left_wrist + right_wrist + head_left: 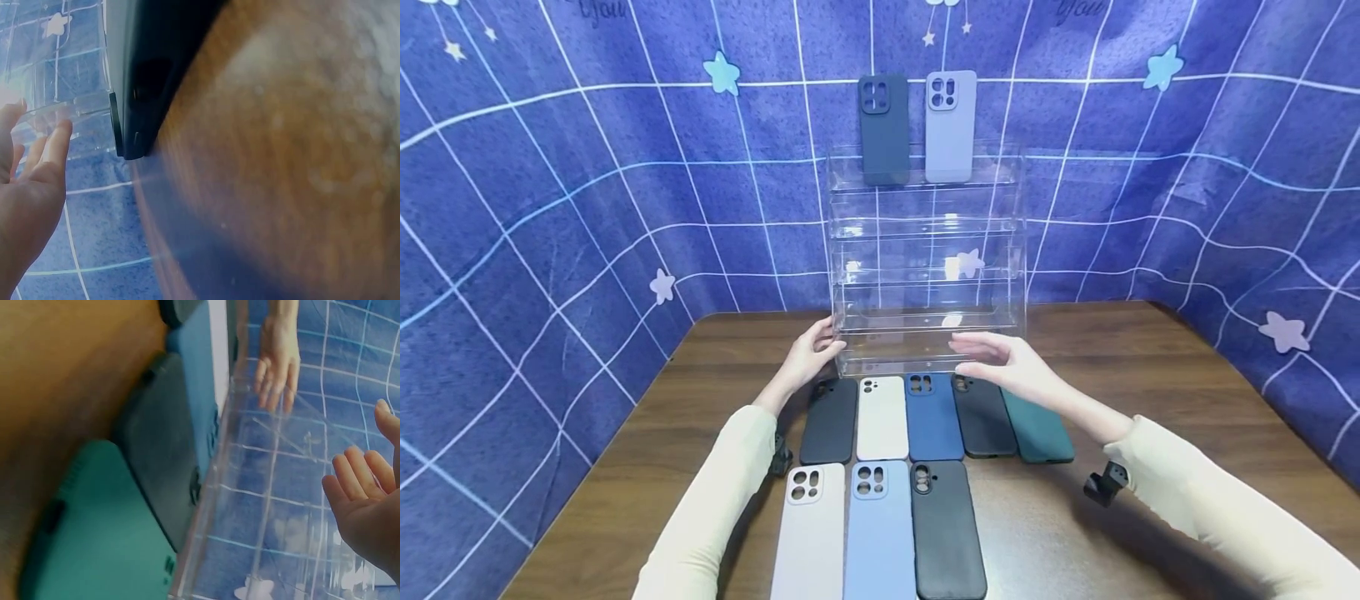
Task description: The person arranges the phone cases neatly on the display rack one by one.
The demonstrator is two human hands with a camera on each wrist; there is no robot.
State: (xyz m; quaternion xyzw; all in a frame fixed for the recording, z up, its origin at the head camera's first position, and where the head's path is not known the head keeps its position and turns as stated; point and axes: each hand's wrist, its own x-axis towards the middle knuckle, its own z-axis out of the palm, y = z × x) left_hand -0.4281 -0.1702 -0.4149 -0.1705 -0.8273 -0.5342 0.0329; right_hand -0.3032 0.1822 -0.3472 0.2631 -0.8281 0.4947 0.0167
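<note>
A clear tiered display rack (928, 343) stands at the back of the table. On its top tier lean a dark slate phone case (885, 142) and a lavender phone case (951, 137). Beside the rack's lower left corner is my left hand (808, 357), fingers extended toward its edge; whether they touch it I cannot tell. My right hand (1011, 364) hovers before the rack's lower right part, fingers loosely bent, thumb apart, holding nothing. Below it lie a black phone case (985, 421) and a green phone case (1039, 427). The left wrist view shows the left fingers (57, 147) by clear plastic.
Also in the row nearest the rack lie black (829, 425), white (883, 421) and blue (934, 421) cases. Closer to me are pale grey (810, 533), light blue (880, 537) and black (950, 533) cases. A blue patterned cloth (625, 167) hangs behind the wooden table (1120, 358).
</note>
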